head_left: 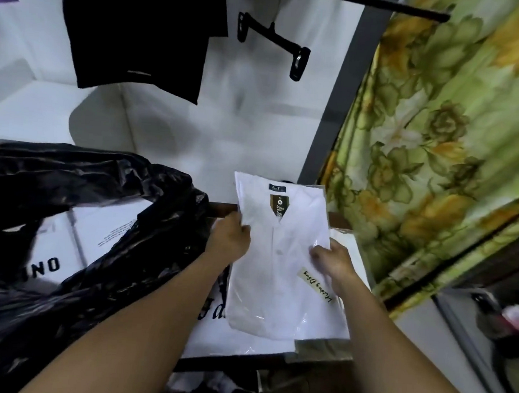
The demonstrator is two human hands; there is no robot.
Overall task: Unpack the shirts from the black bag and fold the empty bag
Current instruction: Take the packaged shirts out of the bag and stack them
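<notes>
The black bag (pixel 75 214) takes up the whole left side, slumped and crumpled with its mouth gaping toward the person; more white packaged shirts (pixel 74 238) with dark printed lettering show inside it, so the bag is far from empty. To its right lies a stack of white packages (pixel 242 342) on a shelf edge, and behind hang a floral curtain (pixel 441 132), a dark garment (pixel 140 40) and an empty black clip hanger (pixel 272 43).

Over the stack, both hands hold one white shirt in clear plastic wrap (pixel 278 259) (collar end pointing away, a handwritten label near the lower right). The left hand (pixel 229 240) grips its left edge, fingers curled and closed on the wrap. The right hand (pixel 336 263) pinches the right edge, thumb on top and fingers folded under.

The step in hand looks like unpacking: this shirt is out of the bag and being laid on the pile. Next, it needs squaring onto the stack and releasing, then a reach left into the bag's mouth for another. Folding must wait.
</notes>
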